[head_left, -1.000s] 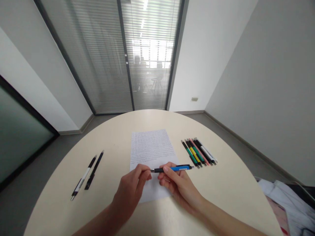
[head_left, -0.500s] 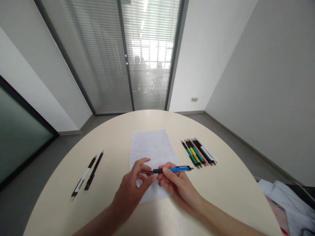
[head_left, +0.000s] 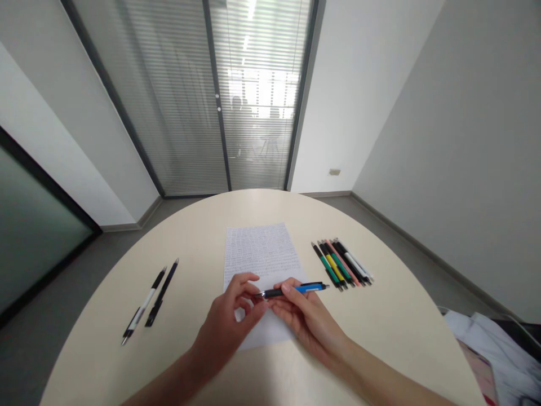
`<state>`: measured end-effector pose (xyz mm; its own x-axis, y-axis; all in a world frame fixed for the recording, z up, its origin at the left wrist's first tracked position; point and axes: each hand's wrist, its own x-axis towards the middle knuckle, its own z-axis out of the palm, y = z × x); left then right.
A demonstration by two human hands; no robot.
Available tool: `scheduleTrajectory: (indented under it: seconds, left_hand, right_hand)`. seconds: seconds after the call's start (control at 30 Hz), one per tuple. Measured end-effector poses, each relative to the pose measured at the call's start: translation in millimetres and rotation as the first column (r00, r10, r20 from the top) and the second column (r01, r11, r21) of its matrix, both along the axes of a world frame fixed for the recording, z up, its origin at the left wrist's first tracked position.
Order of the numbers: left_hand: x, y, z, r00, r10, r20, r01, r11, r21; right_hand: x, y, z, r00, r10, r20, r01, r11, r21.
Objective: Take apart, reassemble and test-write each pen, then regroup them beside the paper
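A blue pen with a black grip (head_left: 310,288) lies across my right hand (head_left: 310,316), pinched between its thumb and fingers. The pen's silver tip points left, and its clip end points right. My left hand (head_left: 230,313) is curled around the tip, its thumb and a bent finger closed there; the exact contact is partly hidden. Both hands are above the lower part of a sheet of paper (head_left: 270,330) whose upper part is covered with handwriting.
Several pens (head_left: 338,265) lie side by side on the right of the round table (head_left: 198,344). At left lie a white-and-black pen (head_left: 143,307) and a black pen (head_left: 163,290). White cloth or paper (head_left: 486,338) is beyond the right edge. A glazed partition with blinds (head_left: 181,113) stands behind.
The blue pen has turned and shifted slightly left in my right hand, and its silver tip now shows more clearly. My left hand has stayed almost still.
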<state>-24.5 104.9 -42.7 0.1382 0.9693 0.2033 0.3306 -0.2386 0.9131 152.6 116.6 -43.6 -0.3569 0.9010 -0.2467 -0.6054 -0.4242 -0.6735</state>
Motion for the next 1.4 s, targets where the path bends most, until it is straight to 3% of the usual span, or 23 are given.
scheduleTrajectory:
  seconds: [0.13, 0.33, 0.5, 0.57, 0.67, 0.77, 0.83, 1.07, 1.4]
  left_hand:
    - [-1.8, 2.6, -5.5, 0.998, 0.051, 0.023, -0.052, 0.998, 0.04]
    - [-2.2, 7.0, -2.4, 0.983, 0.05, 0.176, -0.037, 0.996, -0.08]
    - [-2.5, 10.4, 0.5, 0.968, 0.106, 0.227, -0.09, 0.993, -0.079]
    - [-6.6, 13.6, 1.2, 0.978, 0.127, 0.165, -0.122, 0.992, -0.036]
    - [-15.2, 18.8, -0.1, 0.986, 0.126, -0.105, -0.113, 0.987, 0.117]
    - [-20.4, 22.7, -5.1, 0.915, 0.152, -0.374, -0.059, 0.967, 0.249]
    - [-20.3, 24.2, -9.7, 0.878, 0.164, -0.45, -0.037, 0.96, 0.278]
    - [-16.2, 27.7, -22.1, 0.834, 0.215, -0.509, -0.086, 0.96, 0.265]
    - [-19.3, 27.0, -20.4, 0.847, 0.211, -0.488, -0.135, 0.973, 0.187]
  right_hand:
    - [-0.5, 0.9, -0.1, 1.0, -0.016, 0.006, 0.016, 1.0, -0.022]
    - [-1.3, 0.1, 2.6, 1.0, 0.019, -0.023, -0.019, 0.999, -0.03]
    - [-1.0, 1.9, 3.5, 0.998, -0.014, -0.068, 0.01, 0.998, -0.058]
    - [-0.6, 4.1, 2.5, 0.996, -0.047, -0.072, 0.041, 0.996, -0.08]
    - [0.9, 8.5, -0.1, 0.991, -0.105, -0.079, 0.097, 0.99, -0.106]
    - [3.0, 11.9, -2.5, 0.984, -0.152, -0.088, 0.141, 0.983, -0.117]
    - [4.1, 12.9, -3.7, 0.982, -0.166, -0.088, 0.155, 0.98, -0.125]
    - [4.3, 13.5, -7.9, 0.98, -0.178, -0.091, 0.163, 0.975, -0.149]
    - [3.9, 12.9, -6.4, 0.98, -0.182, -0.087, 0.161, 0.966, -0.203]
